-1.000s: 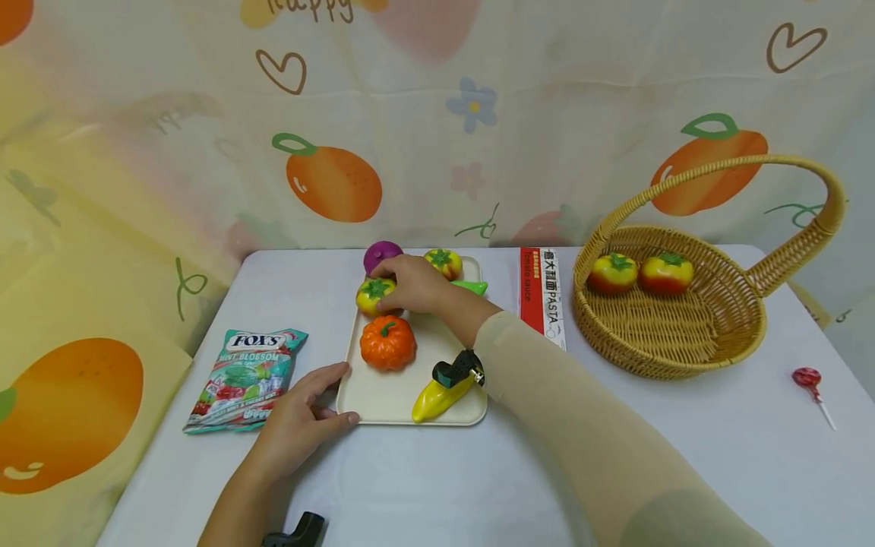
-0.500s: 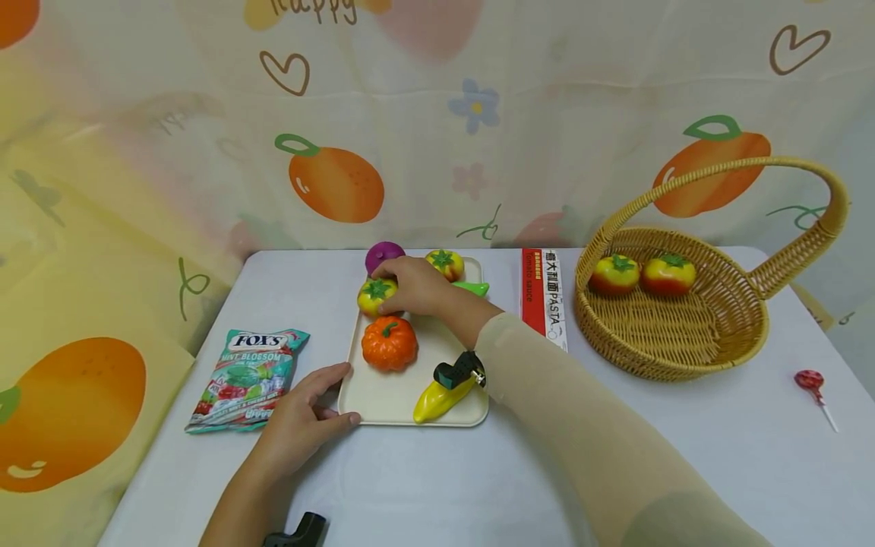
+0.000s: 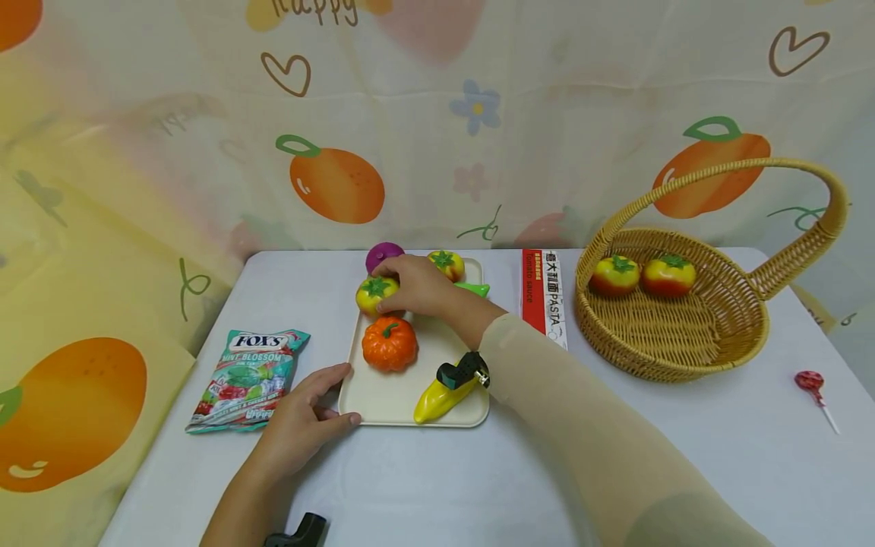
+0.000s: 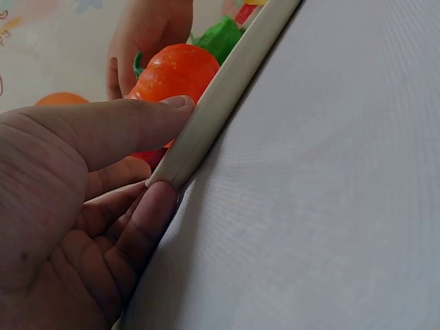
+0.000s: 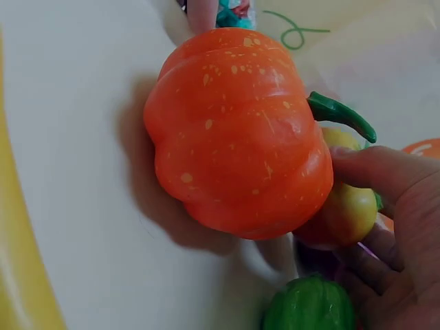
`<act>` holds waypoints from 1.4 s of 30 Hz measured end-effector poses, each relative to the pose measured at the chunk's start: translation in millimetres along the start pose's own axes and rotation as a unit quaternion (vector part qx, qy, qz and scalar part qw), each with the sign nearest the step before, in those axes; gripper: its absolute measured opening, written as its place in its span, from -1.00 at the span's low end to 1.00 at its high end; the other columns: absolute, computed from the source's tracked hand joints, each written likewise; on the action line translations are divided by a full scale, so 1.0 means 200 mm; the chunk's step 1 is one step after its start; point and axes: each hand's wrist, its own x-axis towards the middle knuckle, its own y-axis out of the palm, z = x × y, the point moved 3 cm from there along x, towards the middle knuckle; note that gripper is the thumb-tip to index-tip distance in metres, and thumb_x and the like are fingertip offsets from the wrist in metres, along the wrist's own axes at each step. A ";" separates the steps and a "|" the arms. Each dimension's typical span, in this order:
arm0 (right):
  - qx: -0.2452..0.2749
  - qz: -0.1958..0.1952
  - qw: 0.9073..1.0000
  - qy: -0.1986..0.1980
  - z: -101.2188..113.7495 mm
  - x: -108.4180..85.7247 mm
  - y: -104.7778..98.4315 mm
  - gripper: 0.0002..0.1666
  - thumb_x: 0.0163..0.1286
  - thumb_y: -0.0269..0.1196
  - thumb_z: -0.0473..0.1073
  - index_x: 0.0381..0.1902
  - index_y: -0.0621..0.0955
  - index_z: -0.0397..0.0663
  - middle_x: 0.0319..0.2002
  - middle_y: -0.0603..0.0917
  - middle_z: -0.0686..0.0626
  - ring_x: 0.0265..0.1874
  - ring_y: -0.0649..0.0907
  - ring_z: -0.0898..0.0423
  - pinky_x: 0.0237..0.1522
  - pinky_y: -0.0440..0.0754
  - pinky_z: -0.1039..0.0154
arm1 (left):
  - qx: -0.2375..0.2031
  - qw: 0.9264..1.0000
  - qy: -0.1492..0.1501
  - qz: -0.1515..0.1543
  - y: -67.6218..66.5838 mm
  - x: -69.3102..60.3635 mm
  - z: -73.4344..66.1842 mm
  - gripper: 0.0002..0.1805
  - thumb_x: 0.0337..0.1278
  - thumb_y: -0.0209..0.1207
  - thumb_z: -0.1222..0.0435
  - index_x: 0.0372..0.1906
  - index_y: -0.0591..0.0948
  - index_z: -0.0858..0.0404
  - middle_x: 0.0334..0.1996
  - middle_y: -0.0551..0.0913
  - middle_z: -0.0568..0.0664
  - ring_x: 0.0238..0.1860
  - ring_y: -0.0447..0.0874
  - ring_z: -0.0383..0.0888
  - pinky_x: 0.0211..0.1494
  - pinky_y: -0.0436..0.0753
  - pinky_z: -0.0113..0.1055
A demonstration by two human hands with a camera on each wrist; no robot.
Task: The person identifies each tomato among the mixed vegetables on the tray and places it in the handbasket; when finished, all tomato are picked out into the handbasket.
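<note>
R hand [image 3: 417, 287] grip holds a yellow-red fruit [image 3: 373, 299], thumb one side, fingers other, at the back-L part of the tray [image 3: 386, 399]; can't tell from here if fruit touches tray. Orange pumpkin [image 3: 390, 344] just in front of it, purple veg [image 3: 384, 255] behind. L hand [image 3: 306, 419] grip pinches tray rim, near-L corner; candy bag [image 3: 239, 384] beside. Pasta box [image 3: 541, 296] R of tray, then basket [image 3: 639, 361] w/ 2 similar fruits [image 3: 667, 274], all on counter [image 3: 519, 486].

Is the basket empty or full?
Neither, only partly filled: two red-and-yellow fruits lie inside the basket, and much of its woven bottom shows bare.
</note>
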 end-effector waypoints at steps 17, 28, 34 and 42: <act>0.050 -0.030 0.997 -0.044 -0.03 -0.09 -0.06 -0.29 0.29 0.56 0.04 0.35 0.63 0.01 0.24 0.66 0.03 0.21 0.59 0.09 0.29 0.58 0.25 | 0.012 1.000 0.001 -0.001 0.00 0.00 -0.01 -0.12 0.11 0.60 0.24 0.55 0.50 0.18 0.52 0.46 0.08 -0.13 0.64 -0.04 -0.09 0.72 -0.41; 0.096 -0.040 0.993 -0.061 -0.04 -0.18 -0.13 -0.34 0.26 0.58 -0.02 0.31 0.68 0.02 0.14 0.68 0.05 0.05 0.64 0.08 0.05 0.66 0.32 | 0.012 1.000 0.003 -0.002 0.00 0.00 -0.01 -0.13 0.12 0.59 0.28 0.55 0.49 0.20 0.52 0.46 0.10 -0.17 0.65 -0.04 -0.11 0.73 -0.41; 0.116 -0.037 0.990 -0.066 -0.03 -0.25 -0.15 -0.32 0.25 0.61 -0.03 0.31 0.68 0.01 0.13 0.68 0.08 0.03 0.62 0.09 0.06 0.67 0.31 | 0.012 1.000 -0.001 -0.001 -0.01 0.00 -0.01 -0.13 0.12 0.59 0.25 0.55 0.49 0.19 0.52 0.46 0.09 -0.17 0.65 -0.05 -0.09 0.72 -0.42; 0.121 -0.036 0.990 -0.060 -0.04 -0.38 -0.20 -0.37 0.24 0.61 -0.07 0.27 0.70 0.05 0.09 0.66 0.10 0.10 0.64 0.06 0.06 0.71 0.31 | 0.007 1.000 0.007 -0.002 0.00 0.00 0.00 -0.12 0.11 0.60 0.26 0.55 0.49 0.20 0.51 0.47 0.10 -0.17 0.65 -0.05 -0.10 0.73 -0.41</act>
